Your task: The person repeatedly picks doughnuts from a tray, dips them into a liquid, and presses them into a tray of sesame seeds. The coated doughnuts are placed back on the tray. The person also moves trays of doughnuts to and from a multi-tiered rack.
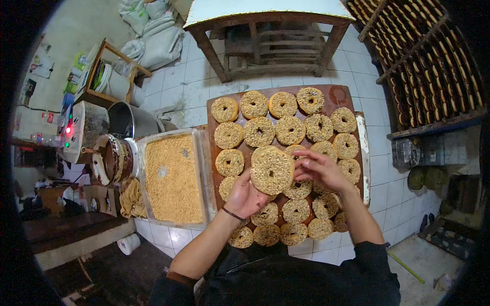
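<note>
Above a brown board (342, 114) covered with nut-topped ring doughnuts, my left hand (245, 196) supports a doughnut coated in chopped nuts (271, 174) from its left and underside. Another round edge shows just behind it. My right hand (319, 168) is close to its right side, fingers spread and partly curled; whether a fingertip touches the doughnut is hard to tell. Rows of similar doughnuts (259, 131) lie around and below both hands, some hidden by them. To the left of the board is a clear plastic tub (208, 183) of chopped nuts (174, 191).
A chocolate-smeared pot (115, 160), a large metal pot (132, 118) and a crumpled cloth (132, 199) stand or lie left of the tub. A white-topped table (268, 9) is beyond the board. Racks of doughnuts (432, 76) rise at the right.
</note>
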Motion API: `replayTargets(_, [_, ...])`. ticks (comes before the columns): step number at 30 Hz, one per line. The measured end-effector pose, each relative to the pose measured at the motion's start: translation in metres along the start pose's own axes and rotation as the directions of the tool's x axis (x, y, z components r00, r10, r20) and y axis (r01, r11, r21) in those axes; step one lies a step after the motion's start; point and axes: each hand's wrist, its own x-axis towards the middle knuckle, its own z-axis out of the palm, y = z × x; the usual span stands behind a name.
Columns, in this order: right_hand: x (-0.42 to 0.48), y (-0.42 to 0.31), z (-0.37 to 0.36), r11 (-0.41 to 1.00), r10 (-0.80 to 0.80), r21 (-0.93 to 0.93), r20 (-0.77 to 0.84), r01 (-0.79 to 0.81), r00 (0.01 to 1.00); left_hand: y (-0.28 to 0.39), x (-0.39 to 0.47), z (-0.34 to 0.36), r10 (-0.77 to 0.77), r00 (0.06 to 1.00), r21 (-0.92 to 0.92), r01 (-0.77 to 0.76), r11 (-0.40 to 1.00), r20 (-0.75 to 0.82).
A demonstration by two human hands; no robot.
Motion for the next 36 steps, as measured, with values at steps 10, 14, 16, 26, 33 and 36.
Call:
replayTargets(10, [-0.026, -0.028, -0.031, 0.908, -0.147, 0.392, -0.041, 0.151, 0.988, -0.015, 0.065, 0.06, -0.044, 0.995, 0.342, 0.011, 0.94, 0.088])
replayTargets(14, [-0.014, -0.037, -0.056, 0.973, -0.154, 0.161, -0.067, 0.163, 0.986, -0.007, 0.079, 0.075, -0.033, 0.992, 0.396, -0.019, 0.918, 0.123])
replayTargets(16, [0.001, -0.041, -0.079, 0.96, -0.197, 0.177, -0.116, 0.216, 0.974, 0.001, 0.076, 0.068, 0.106, 0.993, 0.499, -0.067, 0.864, -0.051])
replayTargets(26, [0.119, -0.097, -0.253, 0.926, -0.282, -0.372, -0.558, 0.069, 0.78, 0.072, -0.136, -0.189, 0.973, 0.22, 0.963, -0.239, 0.123, -0.07])
replayTargets(33, [0.118, -0.094, -0.185, 0.478, -0.699, -0.862, -0.489, -0.169, 0.522, 0.119, -0.259, -0.364, 0.997, -0.016, 0.932, 0.357, -0.064, 0.075])
replayTargets(36, [0.098, -0.039, -0.01, 0.537, -0.69, -0.82, -0.293, 0.198, 0.661, 0.134, -0.238, -0.349, 0.991, 0.116, 0.983, 0.178, 0.041, -0.062])
